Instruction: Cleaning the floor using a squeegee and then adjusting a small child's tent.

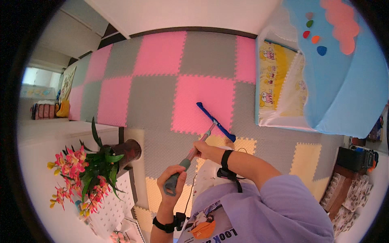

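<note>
A long-handled floor mop (208,132) slants across the middle of the view. Its narrow blue head (221,129) rests on the floor, mostly over a pink foam tile (194,97), with the lower end on grey. My left hand (173,182) is wrapped around the grey grip at the top of the handle. Further down, my right hand (202,149) grips the pinkish shaft. Part of a foot (228,142) shows close to the lower end of the mop head. Both my wrists wear black straps with small devices.
Interlocking pink, grey and yellow foam tiles (156,97) cover the floor. Right stands a low bed (269,85) under white netting and a blue cover (334,91). On the left, artificial flowers (76,161) in a brown pot (132,150) jut out. A thin cord (190,194) hangs beside me.
</note>
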{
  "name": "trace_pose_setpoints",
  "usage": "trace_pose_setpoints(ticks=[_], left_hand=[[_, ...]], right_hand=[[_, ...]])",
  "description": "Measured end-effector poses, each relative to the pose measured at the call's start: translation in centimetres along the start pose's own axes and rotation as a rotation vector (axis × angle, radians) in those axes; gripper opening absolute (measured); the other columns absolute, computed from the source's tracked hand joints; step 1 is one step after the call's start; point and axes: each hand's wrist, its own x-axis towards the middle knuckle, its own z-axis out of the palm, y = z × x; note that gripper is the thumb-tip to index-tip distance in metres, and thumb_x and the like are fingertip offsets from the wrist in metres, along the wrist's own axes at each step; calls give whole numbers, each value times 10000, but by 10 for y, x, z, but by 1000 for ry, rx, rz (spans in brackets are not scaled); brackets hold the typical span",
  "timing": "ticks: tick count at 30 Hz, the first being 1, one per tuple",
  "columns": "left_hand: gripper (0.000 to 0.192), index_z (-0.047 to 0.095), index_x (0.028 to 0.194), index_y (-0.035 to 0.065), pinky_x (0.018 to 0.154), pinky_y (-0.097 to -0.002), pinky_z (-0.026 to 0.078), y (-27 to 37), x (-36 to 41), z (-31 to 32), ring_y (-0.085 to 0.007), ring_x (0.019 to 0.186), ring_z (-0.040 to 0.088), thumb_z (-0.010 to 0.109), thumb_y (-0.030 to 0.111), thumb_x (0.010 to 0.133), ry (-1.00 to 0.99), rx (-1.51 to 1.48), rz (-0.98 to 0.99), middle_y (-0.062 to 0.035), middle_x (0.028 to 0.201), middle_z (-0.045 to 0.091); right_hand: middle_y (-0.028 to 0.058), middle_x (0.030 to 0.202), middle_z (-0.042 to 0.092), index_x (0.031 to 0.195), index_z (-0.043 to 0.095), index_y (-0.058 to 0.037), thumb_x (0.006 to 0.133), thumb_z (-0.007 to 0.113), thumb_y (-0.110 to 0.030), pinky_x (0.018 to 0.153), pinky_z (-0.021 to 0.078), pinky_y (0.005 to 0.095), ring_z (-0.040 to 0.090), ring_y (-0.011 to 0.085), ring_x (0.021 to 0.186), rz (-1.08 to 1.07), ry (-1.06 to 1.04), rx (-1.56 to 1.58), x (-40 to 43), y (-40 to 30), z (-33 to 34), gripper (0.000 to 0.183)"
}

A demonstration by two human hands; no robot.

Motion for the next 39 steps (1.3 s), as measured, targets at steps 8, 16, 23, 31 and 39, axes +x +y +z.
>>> trace_pose_setpoints(ticks=[8, 16, 23, 31, 39], left_hand=[[71, 625, 818, 9, 838, -362, 470, 4, 69, 61, -243, 882, 625, 673, 2, 766, -362, -104, 275, -136, 936, 647], [70, 573, 791, -20, 853, -356, 451, -6, 161, 169, -236, 938, 589, 637, -46, 777, -654, -254, 291, -122, 908, 625], [97, 570, 797, -12, 716, -300, 470, 6, 208, 186, -179, 778, 587, 655, -49, 767, -581, -87, 225, -85, 803, 603], [108, 567, 740, 10, 744, -330, 479, 43, 184, 126, -214, 761, 611, 665, -35, 748, -379, 74, 247, -87, 775, 618], [110, 578, 726, 29, 882, -427, 445, 55, 176, 129, -254, 865, 621, 683, 23, 757, -437, 35, 258, -97, 813, 633]], right_hand=[[73, 735, 492, 869, 441, -50, 814, 509, -110, 598, 491, 351, 525, 200, 662, -151, 71, 355, -20, -77, -72, 105], [75, 650, 485, 712, 456, -84, 835, 527, -144, 621, 466, 337, 516, 204, 641, -334, -29, 670, 1, -166, -178, 154], [87, 708, 523, 763, 491, -72, 825, 488, -120, 572, 468, 369, 531, 218, 642, -229, 22, 558, 22, -211, -189, 79], [121, 806, 542, 995, 437, -8, 850, 434, -128, 551, 493, 359, 579, 239, 695, -50, -30, 370, 11, -193, -86, 188], [112, 773, 545, 973, 444, -8, 862, 481, -154, 575, 512, 361, 581, 234, 673, -70, 16, 357, -21, -197, -87, 187]])
